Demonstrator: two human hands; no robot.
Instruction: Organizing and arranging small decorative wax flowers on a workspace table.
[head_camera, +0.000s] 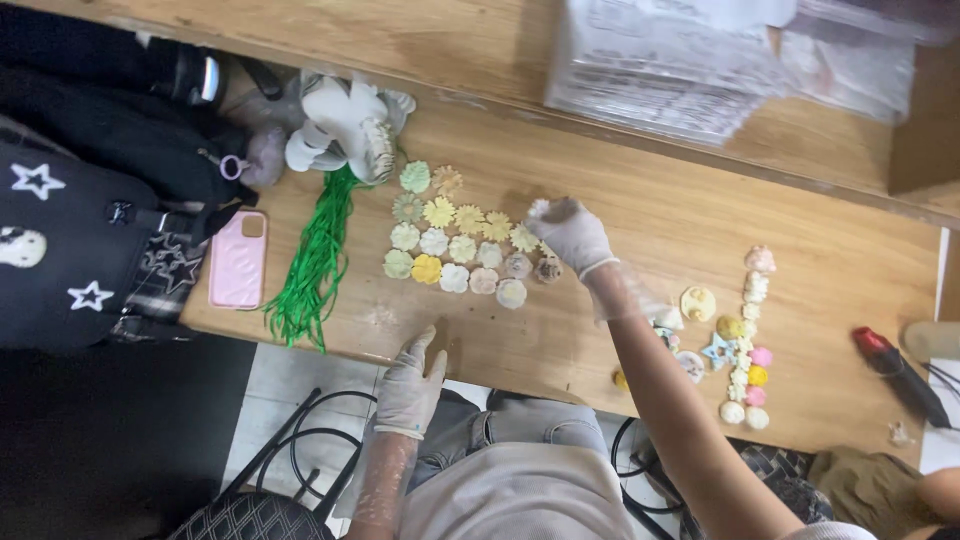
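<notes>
A long wooden table (640, 210) fills the view, its near edge running above the seated person's lap. At the far left lie a black bag (90, 200) with white stars, a pink phone (238, 260) just beside it, and a bundle of green strips (315, 265) hanging from a white bow (345, 130). Stacked clear packets (670, 70) sit at the far edge. Mid-table, small pastel flowers (455, 245) lie in neat rows, apparently sorted for easy picking. A second line of pieces (748, 350) runs down the right, a red-tipped tool (895, 365) near it. The right hand (570, 232), gloved, is curled at the rows' right end, fingertips pinched together; what it grips I cannot tell. The left hand (412, 385), gloved, rests open and flat on the table edge, seemingly as a brace.
</notes>
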